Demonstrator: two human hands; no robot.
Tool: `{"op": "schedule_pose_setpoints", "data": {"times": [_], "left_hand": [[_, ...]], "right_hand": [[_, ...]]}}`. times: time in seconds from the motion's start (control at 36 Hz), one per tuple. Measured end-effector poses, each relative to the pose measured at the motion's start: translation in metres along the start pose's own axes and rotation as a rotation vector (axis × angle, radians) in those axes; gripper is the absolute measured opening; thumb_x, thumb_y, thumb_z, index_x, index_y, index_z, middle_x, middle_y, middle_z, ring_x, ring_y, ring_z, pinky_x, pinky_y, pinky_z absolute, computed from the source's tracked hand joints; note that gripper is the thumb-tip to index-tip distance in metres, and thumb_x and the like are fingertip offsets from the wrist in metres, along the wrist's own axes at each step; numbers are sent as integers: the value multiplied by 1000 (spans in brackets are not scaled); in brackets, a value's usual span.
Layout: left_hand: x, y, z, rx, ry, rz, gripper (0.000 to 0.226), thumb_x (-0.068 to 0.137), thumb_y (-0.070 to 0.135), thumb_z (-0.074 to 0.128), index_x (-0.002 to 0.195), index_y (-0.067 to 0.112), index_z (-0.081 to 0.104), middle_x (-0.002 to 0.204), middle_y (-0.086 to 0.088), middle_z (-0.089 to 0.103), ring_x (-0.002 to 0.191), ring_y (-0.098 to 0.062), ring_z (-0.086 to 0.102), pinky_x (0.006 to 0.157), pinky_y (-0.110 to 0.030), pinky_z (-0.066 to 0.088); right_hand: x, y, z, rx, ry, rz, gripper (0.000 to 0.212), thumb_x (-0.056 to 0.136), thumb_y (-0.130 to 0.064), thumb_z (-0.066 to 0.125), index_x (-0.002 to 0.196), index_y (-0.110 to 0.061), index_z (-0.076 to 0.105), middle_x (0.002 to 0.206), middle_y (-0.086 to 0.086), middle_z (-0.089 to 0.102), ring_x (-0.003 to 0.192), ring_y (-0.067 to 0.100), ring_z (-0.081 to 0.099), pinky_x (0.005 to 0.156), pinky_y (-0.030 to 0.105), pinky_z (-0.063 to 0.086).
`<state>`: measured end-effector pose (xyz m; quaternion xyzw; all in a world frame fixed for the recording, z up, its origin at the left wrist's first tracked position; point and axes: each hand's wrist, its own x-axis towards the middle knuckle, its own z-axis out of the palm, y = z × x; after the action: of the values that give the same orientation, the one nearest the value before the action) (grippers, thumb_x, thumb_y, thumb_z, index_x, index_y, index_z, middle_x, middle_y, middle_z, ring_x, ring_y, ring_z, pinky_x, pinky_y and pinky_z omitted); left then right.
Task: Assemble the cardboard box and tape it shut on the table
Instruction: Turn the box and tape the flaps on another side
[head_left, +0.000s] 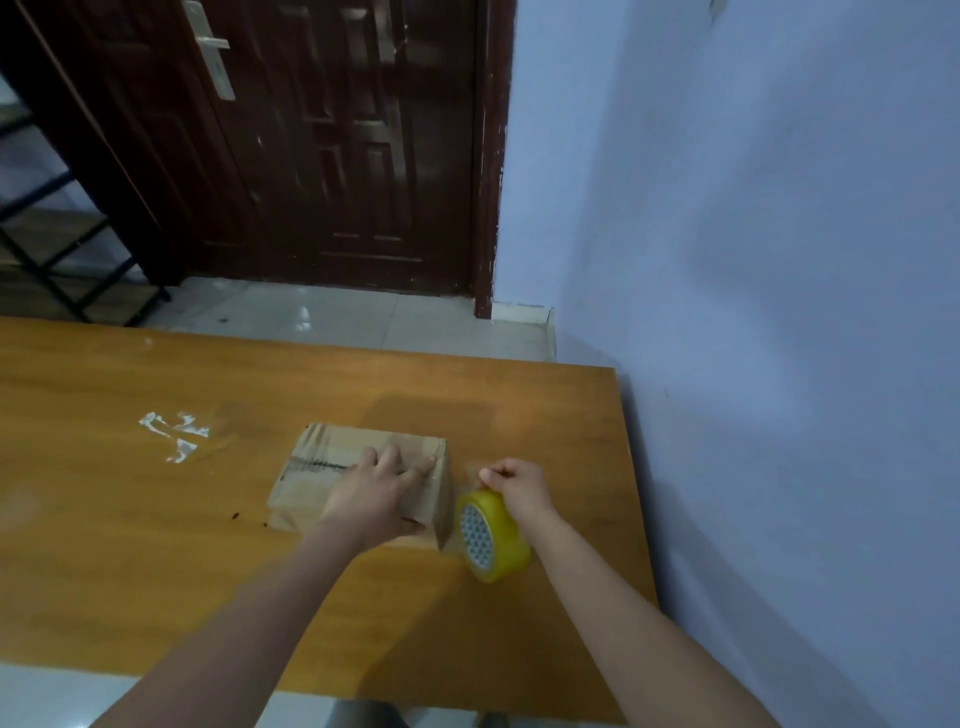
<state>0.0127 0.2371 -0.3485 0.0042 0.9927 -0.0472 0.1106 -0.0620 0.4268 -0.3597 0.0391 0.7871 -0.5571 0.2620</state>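
Yellow tape at the box's edge

Yellowish translucent roll of packing tape hangs from the right hand, fingers curled round it, just right of the small brown cardboard box. Left hand presses flat on the closed box, fingers straight, atop the orange-brown wooden table.

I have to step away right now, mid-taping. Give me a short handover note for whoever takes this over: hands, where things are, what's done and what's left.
Left hand: lies flat on top of the cardboard box, fingers straight, pressing it down.
Right hand: grips the yellow tape roll just off the box's right side, the roll lifted and tilted.
The box sits closed on the wooden table, its top seam only partly covered by the left hand.
Done: box assembled, flaps folded shut.
Whether tape already bridges roll and box is too blurred to tell.
Left: run tape along the top seam, press it down, cut it.
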Motion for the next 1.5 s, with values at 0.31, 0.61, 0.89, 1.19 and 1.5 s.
{"op": "schedule_pose_setpoints", "data": {"times": [0.31, 0.61, 0.89, 1.19, 1.5], "left_hand": [[18, 15, -4, -505, 130, -59, 80, 77, 81, 20, 126, 24, 50, 111, 4, 51, 103, -16, 53, 78, -32, 44], [51, -3, -73, -1510, 11, 57, 17, 91, 24, 61, 81, 16, 50, 77, 5, 59, 72, -6, 56, 63, -18, 42], [54, -16, -86, -1553, 13, 160, 28, 96, 13, 52, 69, 14, 44, 66, -5, 60, 60, -14, 61, 57, -23, 50], [62, -21, -109, -1633, 20, -64, 27, 97, 16, 48, 70, 13, 50, 71, -5, 54, 58, -18, 51, 56, -31, 46], [60, -30, -111, -1902, -325, -334, 23, 96, 9, 45, 74, 9, 49, 68, -7, 50, 50, -17, 39, 37, -17, 39]], "right_hand": [[-11, -66, -31, -167, -3, -160, 6, 85, -10, 67, 81, -6, 69, 73, -1, 63, 68, 7, 56, 63, 19, 42], [-25, -118, 1, -276, 74, -213, 15, 81, -22, 73, 83, -8, 73, 81, 4, 71, 79, 13, 62, 76, 31, 49], [-46, -136, 15, -368, 206, -232, 12, 83, -17, 70, 89, -7, 73, 91, 9, 71, 90, 18, 62, 81, 30, 45], [-73, -145, 15, -104, 331, -187, 45, 88, -31, 64, 128, -12, 56, 128, 2, 59, 114, 14, 55, 87, 19, 43], [-110, -138, 22, 56, 217, -292, 32, 80, -45, 64, 102, -22, 68, 95, -3, 74, 87, 13, 69, 77, 26, 54]]}}
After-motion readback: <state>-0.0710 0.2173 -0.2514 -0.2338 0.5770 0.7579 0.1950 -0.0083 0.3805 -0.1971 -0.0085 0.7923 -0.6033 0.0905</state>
